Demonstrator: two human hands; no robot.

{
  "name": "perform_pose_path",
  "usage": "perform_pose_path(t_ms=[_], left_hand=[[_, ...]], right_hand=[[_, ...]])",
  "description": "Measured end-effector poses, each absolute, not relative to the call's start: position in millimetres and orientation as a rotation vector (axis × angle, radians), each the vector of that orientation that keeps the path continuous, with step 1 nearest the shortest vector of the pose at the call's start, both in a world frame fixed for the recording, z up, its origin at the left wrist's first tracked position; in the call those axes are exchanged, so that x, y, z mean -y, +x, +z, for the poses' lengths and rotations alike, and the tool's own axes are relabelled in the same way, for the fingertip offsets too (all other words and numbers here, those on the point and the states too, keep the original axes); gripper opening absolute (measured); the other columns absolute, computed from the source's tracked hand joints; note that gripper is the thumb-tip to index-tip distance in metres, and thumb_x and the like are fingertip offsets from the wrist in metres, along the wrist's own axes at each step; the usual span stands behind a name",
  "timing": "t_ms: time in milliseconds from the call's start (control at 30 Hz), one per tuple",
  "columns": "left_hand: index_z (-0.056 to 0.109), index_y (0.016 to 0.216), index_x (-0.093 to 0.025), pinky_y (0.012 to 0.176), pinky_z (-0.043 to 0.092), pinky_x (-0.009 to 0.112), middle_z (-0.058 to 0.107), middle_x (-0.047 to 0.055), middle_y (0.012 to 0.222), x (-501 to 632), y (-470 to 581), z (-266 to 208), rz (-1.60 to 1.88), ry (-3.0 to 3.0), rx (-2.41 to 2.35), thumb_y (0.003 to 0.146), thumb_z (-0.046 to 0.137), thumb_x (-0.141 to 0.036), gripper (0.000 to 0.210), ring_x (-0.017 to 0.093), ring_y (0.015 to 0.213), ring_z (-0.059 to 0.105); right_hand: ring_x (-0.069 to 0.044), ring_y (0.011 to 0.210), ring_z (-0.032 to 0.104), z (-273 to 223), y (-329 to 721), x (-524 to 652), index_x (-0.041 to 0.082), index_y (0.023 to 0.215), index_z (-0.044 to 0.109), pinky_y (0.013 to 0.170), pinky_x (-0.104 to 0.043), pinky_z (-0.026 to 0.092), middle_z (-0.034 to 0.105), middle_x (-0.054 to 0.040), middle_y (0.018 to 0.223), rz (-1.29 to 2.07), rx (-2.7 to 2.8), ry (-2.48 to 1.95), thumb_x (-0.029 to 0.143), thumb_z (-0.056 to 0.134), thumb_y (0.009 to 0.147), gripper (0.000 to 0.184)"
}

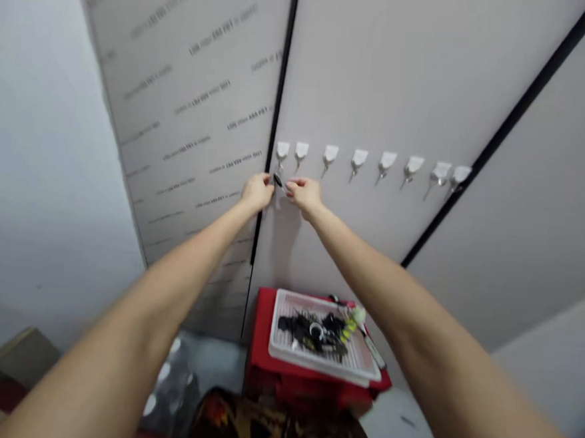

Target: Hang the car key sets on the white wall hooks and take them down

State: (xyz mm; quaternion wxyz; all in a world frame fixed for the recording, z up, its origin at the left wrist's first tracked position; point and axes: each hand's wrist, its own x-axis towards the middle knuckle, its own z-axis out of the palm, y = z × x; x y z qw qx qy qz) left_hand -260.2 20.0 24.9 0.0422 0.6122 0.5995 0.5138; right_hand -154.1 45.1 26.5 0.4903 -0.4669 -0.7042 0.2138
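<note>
A small key (278,180) with a dark head hangs just under the leftmost white wall hook (282,149), between my two hands. My left hand (258,192) comes at it from the left, thumb and fingers pinched together at its edge. On the other side, my right hand (305,194) has its fingertips closed at the key's thin, light end. Blur and small size hide exactly how each fingertip grips. More white hooks run in a row to the right, among them the second hook (302,150) and the rightmost hook (460,173), with thin metal pieces hanging from them.
Below the hooks, a white plastic basket (283,358) holds a heap of dark keys and rings on a red box (261,337). A yellow-green item (349,326) lies at its right side. Black strips divide the wall panels. An open cardboard box (22,357) stands lower left.
</note>
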Motion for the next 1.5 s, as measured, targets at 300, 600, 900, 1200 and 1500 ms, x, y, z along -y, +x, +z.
perform_pose_path(t_ms=[300,600,900,1200,1500], left_hand=[[0.051,0.091,-0.012,0.077,0.036,0.027,0.054,0.004,0.09,13,-262,-24,1.571,1.764,-1.624,0.061,0.045,-0.015,0.031,0.01,0.08,0.048],[0.054,0.084,-0.012,0.074,0.038,0.025,0.057,0.006,0.086,48,-210,-115,1.031,1.808,-1.46,0.06,0.046,-0.016,0.026,0.012,0.077,0.05],[0.054,0.082,-0.012,0.07,0.036,0.022,0.058,0.001,0.077,68,-176,-142,0.894,1.627,-0.956,0.056,0.047,-0.008,0.028,0.009,0.071,0.049],[0.055,0.064,-0.012,0.047,0.03,0.015,0.05,-0.003,0.051,61,-191,-95,1.132,1.317,-1.033,0.06,0.047,-0.018,0.011,0.004,0.047,0.043],[0.052,0.076,-0.011,0.052,0.033,0.017,0.054,0.002,0.065,39,-218,-21,1.455,1.283,-1.154,0.065,0.042,-0.017,0.016,0.005,0.055,0.046]], right_hand=[[-0.008,0.056,0.049,-102,-40,33,0.014,0.069,0.059,0.052,-0.017,0.035,0.058,-0.0008,0.062,0.677,2.611,-1.493,0.019,0.049,0.056,0.017],[-0.009,0.049,0.045,-139,-19,49,0.014,0.056,0.053,0.045,-0.018,0.03,0.054,-0.0014,0.052,0.482,2.735,-1.501,0.017,0.042,0.059,0.013],[-0.005,0.045,0.047,-87,-27,45,0.014,0.06,0.042,0.043,-0.016,0.036,0.051,0.0021,0.053,1.217,2.106,-1.26,0.02,0.043,0.062,0.006],[-0.004,0.039,0.044,-34,-52,34,0.013,0.055,0.046,0.042,-0.016,0.037,0.048,0.0047,0.043,1.083,1.881,-1.196,0.017,0.048,0.06,0.006],[-0.004,0.04,0.047,27,-90,13,0.013,0.054,0.044,0.043,-0.018,0.04,0.049,0.0029,0.044,1.059,1.664,-1.042,0.013,0.046,0.063,0.009]])
